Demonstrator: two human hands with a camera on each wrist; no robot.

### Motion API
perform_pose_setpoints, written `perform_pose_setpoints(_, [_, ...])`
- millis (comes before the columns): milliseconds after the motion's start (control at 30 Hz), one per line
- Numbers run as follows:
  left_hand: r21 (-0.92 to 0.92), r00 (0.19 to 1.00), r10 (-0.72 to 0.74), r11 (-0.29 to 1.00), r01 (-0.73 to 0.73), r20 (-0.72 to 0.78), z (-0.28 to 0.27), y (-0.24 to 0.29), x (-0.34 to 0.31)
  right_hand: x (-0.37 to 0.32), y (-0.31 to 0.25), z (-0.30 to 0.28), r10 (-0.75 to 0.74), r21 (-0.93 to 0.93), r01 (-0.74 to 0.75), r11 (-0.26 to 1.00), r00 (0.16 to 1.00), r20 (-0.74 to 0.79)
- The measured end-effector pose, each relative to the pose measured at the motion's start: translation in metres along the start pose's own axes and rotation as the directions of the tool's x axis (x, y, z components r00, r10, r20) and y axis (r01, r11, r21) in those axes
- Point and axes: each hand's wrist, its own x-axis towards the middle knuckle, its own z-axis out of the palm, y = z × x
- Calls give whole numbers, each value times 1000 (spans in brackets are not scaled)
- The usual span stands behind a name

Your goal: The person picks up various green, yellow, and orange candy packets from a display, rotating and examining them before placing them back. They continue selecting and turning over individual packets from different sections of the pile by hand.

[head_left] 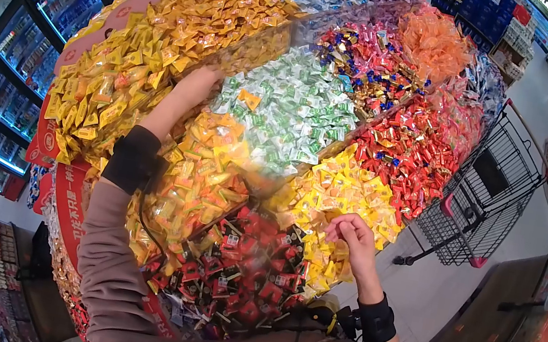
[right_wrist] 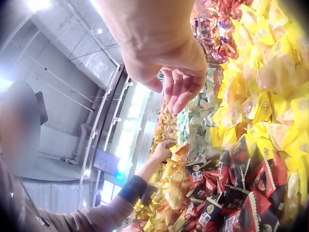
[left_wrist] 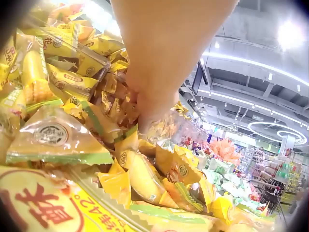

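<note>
In the head view my left hand (head_left: pixel 198 87) reaches to the edge between the orange-yellow packets (head_left: pixel 226 5) and the green-and-white packets (head_left: pixel 293 105); its fingertips are hidden. The left wrist view has that hand (left_wrist: pixel 157 63) over yellow triangular packets (left_wrist: pixel 55 137), fingers out of sight among them. My right hand (head_left: pixel 353 240) hovers over bright yellow packets (head_left: pixel 351 188), holding nothing. Its fingers hang loosely bent in the right wrist view, where the hand (right_wrist: pixel 169 63) is left of the bright yellow packets (right_wrist: pixel 263 104).
Red-and-black packets (head_left: pixel 243 264) lie nearest the body, red sweets (head_left: pixel 412 155) at the right. Clear dividers separate the piles. A black shopping cart (head_left: pixel 484 186) stands right of the display, and lit fridges (head_left: pixel 7 84) line the left.
</note>
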Motion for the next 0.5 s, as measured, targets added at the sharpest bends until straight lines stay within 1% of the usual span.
perform_pose_setpoints(33, [-28,999,6,1000,-7,-37,-4,3,-1,0,-1,0,2,-2,-2,1000,1000,0])
perform_pose_setpoints(133, [21,991,-23,999,26,-135,-21,15,-2,-2,-1,1,-3,1,3,1000,1000,5])
perform_pose_setpoints(233, [-84,963,8,996,-31,-268,-43,49,-3,-3,0,1,-22,34,21,999,999,43])
perform_pose_setpoints(300, [-333,947,-79,942,-31,-310,-45,78,-7,-3,-2,3,-28,30,26,999,998,55])
perform_pose_setpoints(367, [-584,940,-155,810,-56,-305,-41,119,-17,-6,-5,4,-47,24,46,999,997,59])
perform_pose_setpoints(400, [-754,951,-225,657,-12,-211,-39,145,-25,-7,-7,6,-63,20,62,998,996,61])
perform_pose_setpoints(433, [-852,967,-222,523,11,-123,-40,173,-36,-9,-10,7,-77,17,76,997,995,63])
perform_pose_setpoints(467, [-917,966,-254,393,62,-43,-36,196,-47,-11,-15,9,-95,23,93,995,993,69])
perform_pose_setpoints(500, [-956,975,-224,285,76,11,-29,215,-57,-14,-20,11,-114,25,113,993,991,69])
